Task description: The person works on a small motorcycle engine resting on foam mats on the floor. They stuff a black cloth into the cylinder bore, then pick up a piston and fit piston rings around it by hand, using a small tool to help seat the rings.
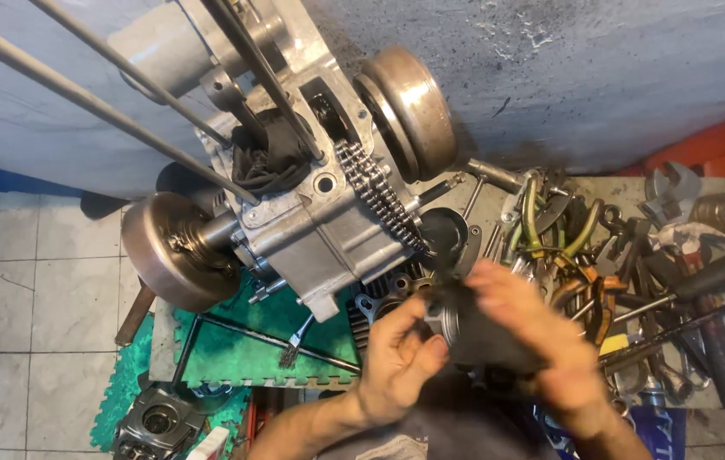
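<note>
My left hand (398, 358) and my right hand (541, 341) are together low in the head view, both closed around a dark round metal part (465, 328), which may be a piston. The right hand is blurred by motion and covers much of the part. Just above the hands stands a silver engine case (311, 213) with a drive chain (379, 200) hanging from its open top, a round drum (166, 251) on its left shaft and a round flywheel (409, 106) on its right.
A heap of pliers, wrenches and screwdrivers (635, 255) fills the bench at right. A green foam mat (243, 341) lies under the engine with a finned cylinder (384, 302) on it. Long metal rods (81, 94) cross the upper left. Another engine part (153, 422) sits on the tiled floor.
</note>
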